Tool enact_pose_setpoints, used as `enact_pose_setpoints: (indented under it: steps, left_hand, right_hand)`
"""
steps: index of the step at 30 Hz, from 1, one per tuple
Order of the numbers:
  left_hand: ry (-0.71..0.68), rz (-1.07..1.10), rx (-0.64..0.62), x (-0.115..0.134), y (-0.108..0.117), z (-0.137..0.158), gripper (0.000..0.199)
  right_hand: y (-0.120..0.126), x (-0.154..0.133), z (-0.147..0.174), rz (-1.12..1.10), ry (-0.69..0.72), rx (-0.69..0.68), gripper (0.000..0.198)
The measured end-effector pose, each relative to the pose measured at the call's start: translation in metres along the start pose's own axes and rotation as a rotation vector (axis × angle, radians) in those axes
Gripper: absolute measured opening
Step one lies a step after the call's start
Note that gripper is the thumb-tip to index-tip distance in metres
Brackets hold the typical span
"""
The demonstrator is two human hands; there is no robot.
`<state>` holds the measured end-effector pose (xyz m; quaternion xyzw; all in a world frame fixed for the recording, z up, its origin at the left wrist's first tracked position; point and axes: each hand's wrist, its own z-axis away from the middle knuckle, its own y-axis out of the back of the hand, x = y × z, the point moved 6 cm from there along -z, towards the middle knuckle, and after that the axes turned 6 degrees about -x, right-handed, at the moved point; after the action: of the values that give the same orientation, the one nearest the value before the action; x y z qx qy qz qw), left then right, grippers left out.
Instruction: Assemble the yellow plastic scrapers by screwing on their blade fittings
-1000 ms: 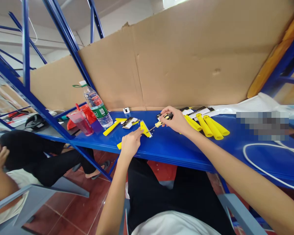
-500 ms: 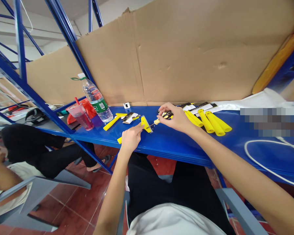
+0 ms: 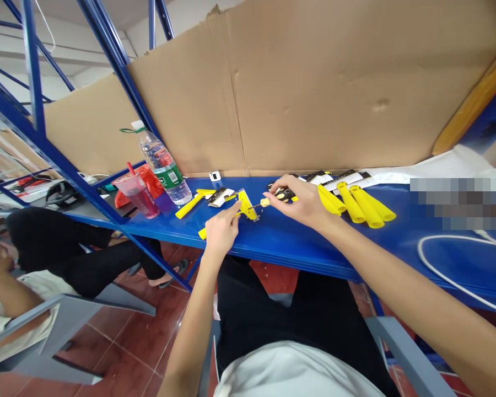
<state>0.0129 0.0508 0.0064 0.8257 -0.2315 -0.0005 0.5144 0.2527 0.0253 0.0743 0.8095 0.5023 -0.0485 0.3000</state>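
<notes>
My left hand [image 3: 221, 229] is closed around the handle of a yellow scraper [image 3: 247, 204], whose wide head rests at the blue tabletop. The yellow butt of its handle pokes out below my palm. In my right hand [image 3: 300, 203] is a screwdriver [image 3: 265, 202] with a black and pale yellow handle. Its thin shaft points left and its tip meets the scraper head; the exact contact is too small to make out. Just behind the scraper lies a black-and-white printed card [image 3: 220, 197], beside another yellow handled piece [image 3: 190, 206].
Several yellow tubular handles [image 3: 367, 208] lie right of my right hand, with printed cards behind. To the left stand a water bottle [image 3: 165, 165] and a red drink cup [image 3: 138, 196]. A white cable [image 3: 427, 259] curls at right. A cardboard wall [image 3: 314, 94] backs the table [image 3: 297, 245]. Another person sits at left.
My right hand's fingers have shifted on the screwdriver handle, now more stretched along it. The scraper and my left hand stay almost in place; the view moves slightly.
</notes>
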Motion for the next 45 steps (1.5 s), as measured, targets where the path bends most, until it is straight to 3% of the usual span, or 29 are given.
enact_pose_setpoints:
  steps: [6,11,16,20,23,26,31,33,35,39,42,45]
  left_hand:
    - [0.017,-0.02,-0.007,0.0,0.0,-0.001,0.046]
    - [-0.017,0.02,0.037,-0.001,0.001,-0.001,0.04]
    - [-0.016,0.02,0.036,-0.004,-0.002,-0.002,0.037]
    - [-0.018,0.024,0.057,-0.007,-0.001,-0.004,0.038]
    - [0.017,0.06,0.136,-0.014,0.007,-0.004,0.038]
    - [0.086,0.174,0.286,-0.028,0.026,-0.002,0.039]
    - [0.206,0.64,0.494,-0.07,0.049,0.002,0.047]
    - [0.25,0.765,0.462,-0.087,0.049,0.0,0.048]
    - [0.298,0.774,0.33,-0.1,0.045,-0.002,0.043]
    - [0.387,0.488,0.054,-0.117,0.041,-0.001,0.036]
    - [0.424,0.258,-0.023,-0.122,0.044,0.003,0.034]
    - [0.434,0.161,-0.061,-0.125,0.046,0.003,0.036]
  right_hand:
    - [-0.001,0.004,0.0,0.01,-0.093,0.007,0.025]
    - [0.003,0.02,-0.005,-0.064,-0.212,0.092,0.022]
    - [-0.008,0.063,0.0,-0.406,-0.537,0.093,0.043]
    - [-0.026,0.08,0.007,-0.652,-0.686,0.036,0.056]
    - [-0.034,0.084,0.009,-0.785,-0.754,0.052,0.052]
    - [-0.034,0.091,0.011,-0.917,-0.835,0.153,0.043]
    - [-0.026,0.104,0.011,-1.026,-0.907,0.257,0.026]
    - [-0.025,0.103,0.009,-1.063,-0.874,0.231,0.02]
    - [-0.026,0.098,0.008,-1.068,-0.83,0.178,0.017]
    - [-0.031,0.091,0.011,-1.014,-0.855,0.071,0.015]
    - [-0.033,0.087,0.014,-1.037,-0.909,0.06,0.019]
    - [-0.036,0.083,0.014,-1.031,-0.928,0.065,0.026]
